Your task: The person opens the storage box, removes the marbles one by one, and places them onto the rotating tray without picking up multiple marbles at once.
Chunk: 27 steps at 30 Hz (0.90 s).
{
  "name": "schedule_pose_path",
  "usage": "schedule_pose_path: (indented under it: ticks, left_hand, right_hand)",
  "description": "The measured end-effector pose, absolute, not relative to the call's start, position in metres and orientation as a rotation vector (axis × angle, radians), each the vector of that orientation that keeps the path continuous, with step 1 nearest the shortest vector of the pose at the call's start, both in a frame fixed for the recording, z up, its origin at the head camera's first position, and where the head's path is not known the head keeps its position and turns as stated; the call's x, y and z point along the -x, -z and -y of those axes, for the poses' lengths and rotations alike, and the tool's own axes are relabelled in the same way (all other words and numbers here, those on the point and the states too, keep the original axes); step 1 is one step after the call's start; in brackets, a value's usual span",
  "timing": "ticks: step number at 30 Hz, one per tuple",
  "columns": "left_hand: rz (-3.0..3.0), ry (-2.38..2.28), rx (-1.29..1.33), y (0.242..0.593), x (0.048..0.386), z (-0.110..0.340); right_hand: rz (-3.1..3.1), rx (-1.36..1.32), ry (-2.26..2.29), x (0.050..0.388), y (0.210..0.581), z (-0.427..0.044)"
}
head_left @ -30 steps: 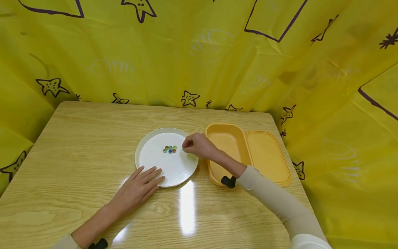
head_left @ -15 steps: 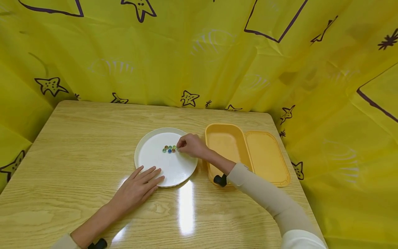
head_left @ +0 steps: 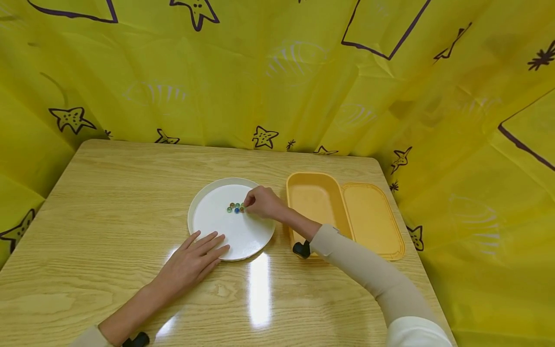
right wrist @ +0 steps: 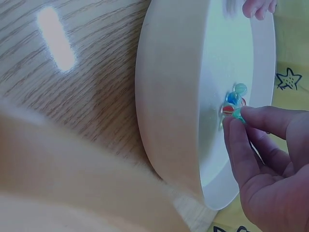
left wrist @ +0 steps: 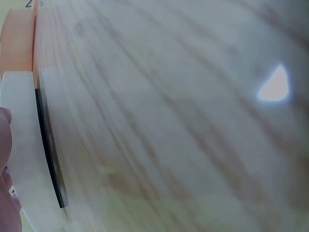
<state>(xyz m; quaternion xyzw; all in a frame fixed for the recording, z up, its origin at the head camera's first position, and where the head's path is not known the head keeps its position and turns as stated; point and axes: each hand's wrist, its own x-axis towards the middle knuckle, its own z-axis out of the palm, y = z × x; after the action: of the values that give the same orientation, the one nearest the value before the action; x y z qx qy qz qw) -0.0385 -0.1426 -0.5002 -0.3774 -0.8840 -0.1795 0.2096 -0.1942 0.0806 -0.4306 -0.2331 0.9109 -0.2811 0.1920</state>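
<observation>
On the round white tray [head_left: 241,241] lies a small cluster of glass marbles, among them a blue marble [head_left: 237,210]. My right hand [head_left: 263,202] is over the tray at the cluster's right side. In the right wrist view, its thumb and fingers pinch a green marble [right wrist: 237,114] close against a red-streaked marble [right wrist: 227,110]. My left hand [head_left: 192,262] rests on the tray's near-left rim, fingers straight and spread. The left wrist view shows only parts of that hand's fingers [left wrist: 5,140] at the tray's outer wall [left wrist: 26,145].
An orange-yellow box [head_left: 316,193] stands right of the tray, under my right forearm. Beside it lies a flat lid [head_left: 375,219] of the same colour. The wooden table [head_left: 130,193] is bounded by a yellow patterned curtain [head_left: 243,72] behind and at both sides.
My right hand has moved left across the tray with the green marble, from near the right rim up to the cluster. The left hand has stayed in place.
</observation>
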Motion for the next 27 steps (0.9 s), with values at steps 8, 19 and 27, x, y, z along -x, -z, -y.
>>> schedule_pose_path:
  ticks: [8, 19, 27]
  left_hand:
    - [2.445, 0.505, 1.052, 0.5, 0.0383, 0.1425]
    - [2.453, 0.5, 1.05, 0.4994, 0.0382, 0.1425]
    - [2.455, 0.485, 1.056, 0.4994, 0.0391, 0.1428]
  right_hand:
    - [-2.579, 0.63, 0.773, 0.1936, 0.4294, -0.0787]
    - [-2.593, 0.577, 0.765, 0.1945, 0.4345, -0.0752]
    - [-2.616, 0.571, 0.735, 0.1934, 0.4347, -0.0728]
